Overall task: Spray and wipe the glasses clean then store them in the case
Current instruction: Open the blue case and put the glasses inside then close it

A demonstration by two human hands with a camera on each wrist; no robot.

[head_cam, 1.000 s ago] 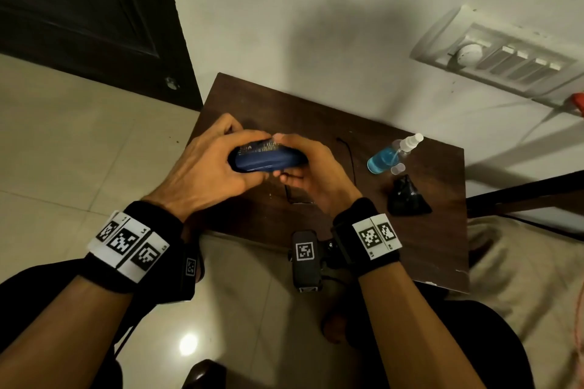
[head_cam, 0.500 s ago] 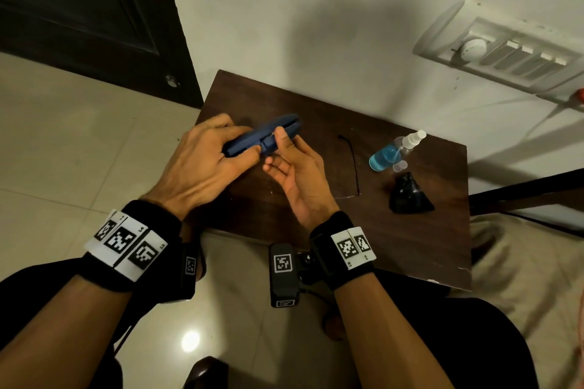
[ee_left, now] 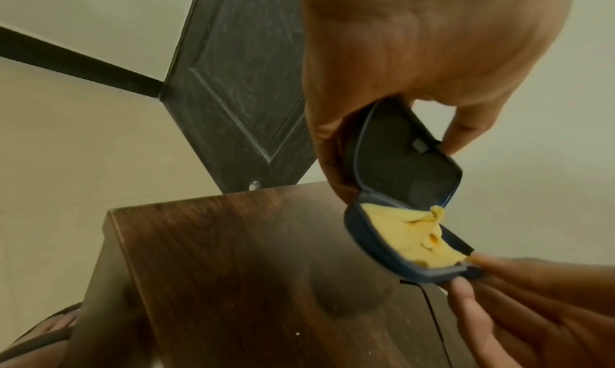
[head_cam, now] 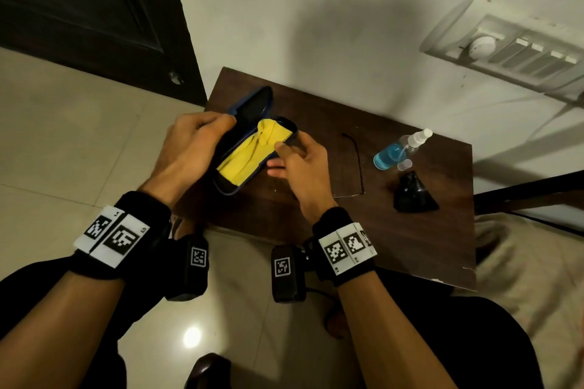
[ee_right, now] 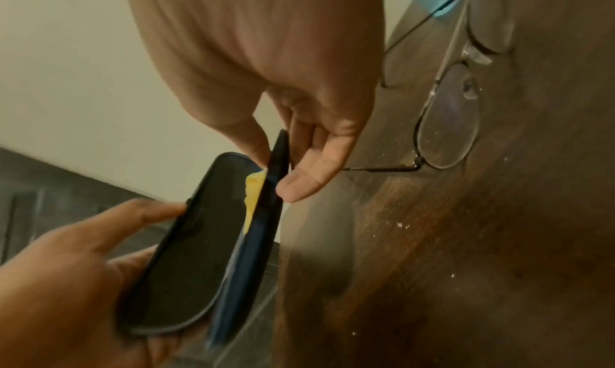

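A dark blue glasses case (head_cam: 254,107) hangs open above the left part of the small wooden table (head_cam: 410,246). My left hand (head_cam: 218,126) grips its raised lid (ee_left: 406,168). My right hand (head_cam: 279,158) pinches the front rim of the lower half. A crumpled yellow cloth (head_cam: 249,155) fills that lower half and also shows in the left wrist view (ee_left: 416,239). The thin wire-framed glasses (head_cam: 359,164) lie unfolded on the table just right of my right hand, with both lenses clear in the right wrist view (ee_right: 445,126).
A small spray bottle (head_cam: 396,150) of blue liquid lies on its side at the table's back right, with a loose clear cap (head_cam: 405,165) beside it. A black pouch (head_cam: 412,191) sits in front of them. The wall runs along the table's far edge, and a dark door (head_cam: 94,9) stands at the left.
The case was closed between both hands; now its lid is swung back and the yellow cloth shows. My right hand moved from the clasp to the lower rim.
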